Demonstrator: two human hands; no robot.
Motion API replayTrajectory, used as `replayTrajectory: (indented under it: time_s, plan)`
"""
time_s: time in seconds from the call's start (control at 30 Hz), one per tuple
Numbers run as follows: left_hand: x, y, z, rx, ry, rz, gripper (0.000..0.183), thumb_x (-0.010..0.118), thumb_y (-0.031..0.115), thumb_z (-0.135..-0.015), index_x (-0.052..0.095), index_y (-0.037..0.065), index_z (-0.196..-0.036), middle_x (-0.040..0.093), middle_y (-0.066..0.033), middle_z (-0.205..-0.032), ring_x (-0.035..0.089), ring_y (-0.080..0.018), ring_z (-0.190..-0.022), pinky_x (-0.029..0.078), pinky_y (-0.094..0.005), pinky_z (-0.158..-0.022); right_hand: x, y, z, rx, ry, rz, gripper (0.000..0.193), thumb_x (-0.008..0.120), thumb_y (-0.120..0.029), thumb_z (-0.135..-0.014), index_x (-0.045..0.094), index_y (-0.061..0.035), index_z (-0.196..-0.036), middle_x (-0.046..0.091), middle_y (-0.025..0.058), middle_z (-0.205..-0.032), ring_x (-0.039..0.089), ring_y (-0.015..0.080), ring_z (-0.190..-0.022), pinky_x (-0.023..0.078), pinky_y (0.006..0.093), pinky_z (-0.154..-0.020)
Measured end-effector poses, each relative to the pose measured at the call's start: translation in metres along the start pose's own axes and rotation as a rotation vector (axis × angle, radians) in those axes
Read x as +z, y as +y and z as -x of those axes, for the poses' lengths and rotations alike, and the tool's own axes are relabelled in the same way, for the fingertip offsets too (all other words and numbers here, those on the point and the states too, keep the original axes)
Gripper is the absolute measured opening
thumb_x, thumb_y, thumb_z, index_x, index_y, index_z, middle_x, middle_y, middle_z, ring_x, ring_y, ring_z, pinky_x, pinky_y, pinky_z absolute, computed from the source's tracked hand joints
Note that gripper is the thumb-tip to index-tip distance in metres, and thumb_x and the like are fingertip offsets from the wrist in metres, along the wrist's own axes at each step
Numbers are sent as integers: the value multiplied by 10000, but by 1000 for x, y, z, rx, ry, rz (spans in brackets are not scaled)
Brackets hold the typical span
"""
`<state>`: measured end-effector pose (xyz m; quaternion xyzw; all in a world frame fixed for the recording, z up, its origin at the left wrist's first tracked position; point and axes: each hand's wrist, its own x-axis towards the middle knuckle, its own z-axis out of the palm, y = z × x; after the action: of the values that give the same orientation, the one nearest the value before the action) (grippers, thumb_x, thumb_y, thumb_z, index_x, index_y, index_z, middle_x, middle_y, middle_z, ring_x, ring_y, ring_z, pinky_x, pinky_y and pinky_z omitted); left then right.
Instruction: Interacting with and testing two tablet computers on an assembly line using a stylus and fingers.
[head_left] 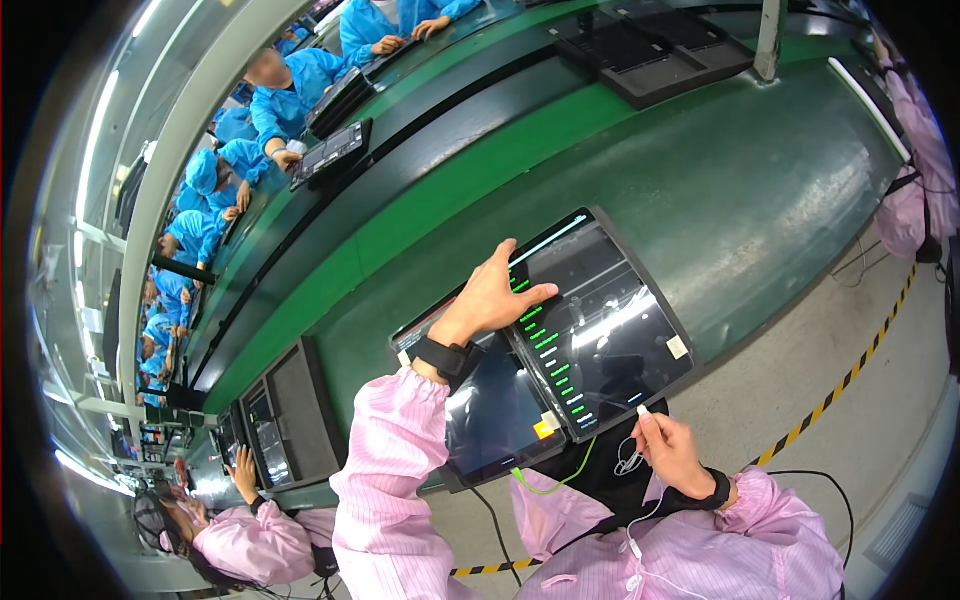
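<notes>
- Right hand (670, 455): just off the near edge of the green table (760, 230), thumb and fingers pinching a white plug (642, 410) right at the right tablet's near edge; can't tell if seated.
- White earphone-type cord (637, 548): loops by the right hand, hangs down over the pink smock (690, 545).
- Green cable (545, 491): at the left tablet's near edge, curving below the tabletop.
- Left tablet (500, 405): at table's near edge, screen dark, orange-yellow sticker (544, 429) by its near right corner; partly under the left forearm.
- Right tablet (610, 340): beside the left one, also at table's near edge; dark screen, green and white text lines, pale sticker (677, 347) by its near right corner.
- Left hand (490, 295): over the tablets' far half, thumb and fingers spread, gripping nothing; thumb over the right screen, contact can't be told.
- Dark tray (318, 400): further left along the table's near edge, holding dark-screened devices; a pink-sleeved co-worker's hand (243, 475) beside it.
- Far tray (690, 88): by table's far edge, near an upright post (770, 40).
- Blue-clad co-workers (285, 100): past the dark belt (420, 130), one hand on a flat device (332, 152).
</notes>
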<state>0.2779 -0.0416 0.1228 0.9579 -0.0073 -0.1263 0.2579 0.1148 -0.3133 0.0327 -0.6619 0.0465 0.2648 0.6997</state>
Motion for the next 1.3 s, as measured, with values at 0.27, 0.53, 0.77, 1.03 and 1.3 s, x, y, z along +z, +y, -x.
replayTrajectory:
  time_s: [0.27, 0.53, 0.77, 1.03, 1.3]
  plan:
    - [2, 3, 3, -7, -53, 28, 1138, 796, 524, -572, 243, -95, -1352, 344, -300, -1349, 318, -383, -1290, 280, -422, -1067, -5, -4, -6, 36, -61, 26, 338, 459, -245, -960, 577, -16, -742, 527, -5, -588, 428, 31, -516, 335, 209, -457]
    - [9, 0, 6, 94, -69, -100, 1218, 806, 543, -546, 175, -84, -1378, 263, -316, -1391, 228, -387, -1336, 180, -435, -1110, -12, -5, -11, 57, -146, 2, 334, 453, -245, -960, 579, -28, -739, 556, 1, -589, 457, 42, -483, 362, 200, -440]
    - [14, -8, 5, 102, -139, -169, 1328, 776, 624, -518, 65, -63, -1405, 149, -314, -1434, 92, -393, -1372, 94, -473, -1117, -26, -20, -19, 138, -317, 70, 378, 410, -318, -977, 635, -22, -907, 608, 6, -710, 489, 42, -544, 408, 196, -492]
    - [18, -17, 1, 127, -136, -163, 1369, 760, 665, -492, 41, -51, -1411, 98, -311, -1447, 54, -394, -1377, 67, -488, -1114, -49, -43, -16, -64, -197, 304, 345, 427, -239, -964, 628, 39, -926, 659, 73, -792, 554, 111, -565, 454, 256, -527]
    - [19, -7, 7, 66, -187, -272, 1374, 754, 669, -505, 3, -30, -1418, 61, -316, -1450, 15, -393, -1379, 52, -458, -1121, -53, -82, 19, -308, -788, 483, 221, 573, -132, -859, 621, -43, -1056, 654, 83, -952, 639, 182, -741, 515, 275, -657]
